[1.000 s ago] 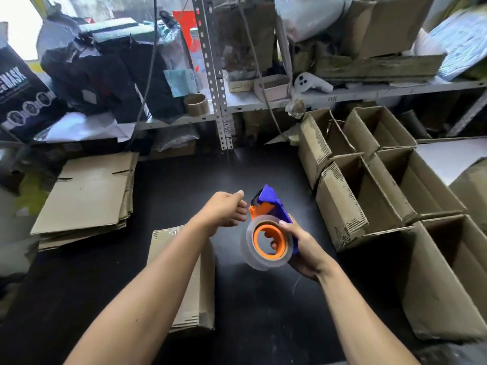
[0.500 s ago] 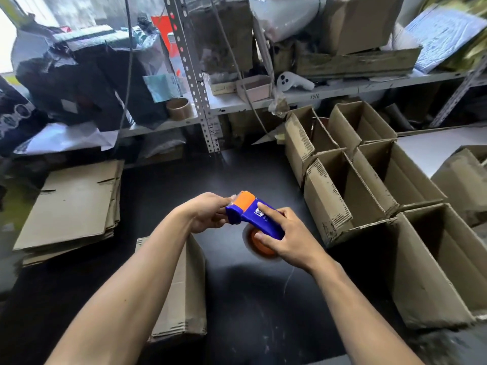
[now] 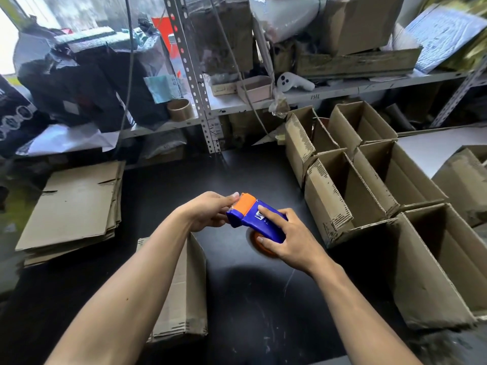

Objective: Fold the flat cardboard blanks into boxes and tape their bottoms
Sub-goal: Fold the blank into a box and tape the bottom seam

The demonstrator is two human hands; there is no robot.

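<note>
My right hand (image 3: 287,241) grips a blue and orange tape dispenser (image 3: 253,217) from above, its orange roll core hidden mostly under the palm. My left hand (image 3: 210,210) pinches the dispenser's front end with thumb and fingers, where the tape comes out. Both hands hover over the black table (image 3: 250,299). A folded cardboard box (image 3: 184,285) lies flat on the table under my left forearm. A stack of flat cardboard blanks (image 3: 76,206) sits at the left.
Several folded open boxes (image 3: 369,185) stand in rows at the right, one large one (image 3: 434,264) nearest. A metal shelf (image 3: 316,93) with clutter, a tape roll (image 3: 180,109) and a white controller (image 3: 292,81) runs across the back.
My right hand has turned the dispenser over so its blue top faces up and the roll points down. My left hand has come onto its front end. The view shifted slightly.
</note>
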